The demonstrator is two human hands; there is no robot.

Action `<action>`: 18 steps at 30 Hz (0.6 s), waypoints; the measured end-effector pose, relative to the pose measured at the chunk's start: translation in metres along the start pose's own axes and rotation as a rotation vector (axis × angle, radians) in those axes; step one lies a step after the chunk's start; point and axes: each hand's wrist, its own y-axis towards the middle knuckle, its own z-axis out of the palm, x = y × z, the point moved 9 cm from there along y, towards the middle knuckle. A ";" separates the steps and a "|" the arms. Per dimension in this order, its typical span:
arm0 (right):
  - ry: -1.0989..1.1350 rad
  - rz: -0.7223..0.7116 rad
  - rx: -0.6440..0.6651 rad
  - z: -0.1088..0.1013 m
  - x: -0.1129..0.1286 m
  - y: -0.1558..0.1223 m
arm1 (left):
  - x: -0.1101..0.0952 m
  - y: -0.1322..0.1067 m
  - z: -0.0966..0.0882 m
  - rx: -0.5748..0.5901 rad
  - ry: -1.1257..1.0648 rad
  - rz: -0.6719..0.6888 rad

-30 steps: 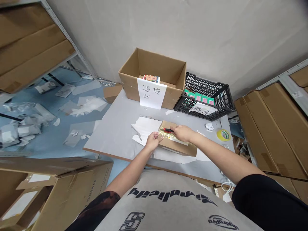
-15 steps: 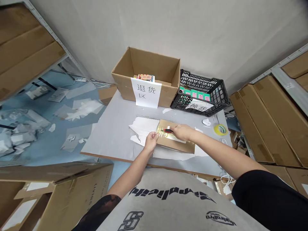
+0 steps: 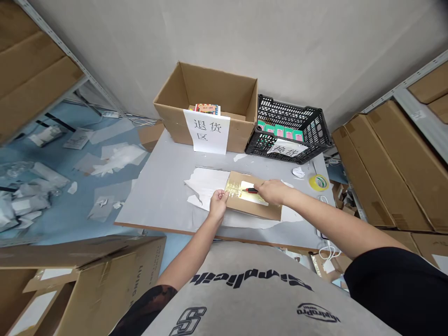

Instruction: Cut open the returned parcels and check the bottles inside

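On my screen, the table (image 3: 154,191) carries a cardboard box (image 3: 254,208). The left hand (image 3: 218,204) touches its left end, clamped or not I can't tell; over its top, the right hand (image 3: 272,191) is closed around a red-and-black cutter (image 3: 250,190).

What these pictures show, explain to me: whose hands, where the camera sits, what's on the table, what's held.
There is no machine here, just a person's two bare hands. The view comes from one camera worn on that person's head, looking forward and down.

The right hand holds a red and black tool, probably a cutter, over the top of a taped box. The left hand has its fingertips at the box's left end.

On the table, white paper lies under the box. Behind stand an open carton and a black crate; a tape roll lies at the right.
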 end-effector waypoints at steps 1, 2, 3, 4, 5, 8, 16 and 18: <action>0.000 0.005 -0.001 0.003 -0.003 -0.002 | 0.001 0.000 0.000 -0.001 0.022 0.007; 0.000 0.007 -0.005 0.006 -0.006 -0.005 | 0.001 0.000 -0.002 -0.002 0.047 0.014; 0.000 0.005 -0.010 0.009 -0.008 -0.007 | -0.001 -0.001 -0.004 -0.006 0.067 0.016; -0.001 0.002 -0.015 0.012 -0.010 -0.009 | -0.005 -0.001 -0.007 -0.019 0.105 0.034; 0.000 -0.004 -0.019 0.013 -0.011 -0.010 | -0.014 -0.002 -0.011 -0.042 0.177 0.080; 0.015 -0.008 -0.032 0.016 -0.011 -0.012 | -0.064 -0.007 -0.001 0.001 0.601 0.422; 0.034 0.066 -0.031 0.008 -0.006 -0.016 | -0.063 -0.017 0.092 0.764 1.256 0.867; 0.042 0.077 -0.017 0.008 -0.007 -0.016 | -0.057 -0.014 0.092 0.734 1.269 0.892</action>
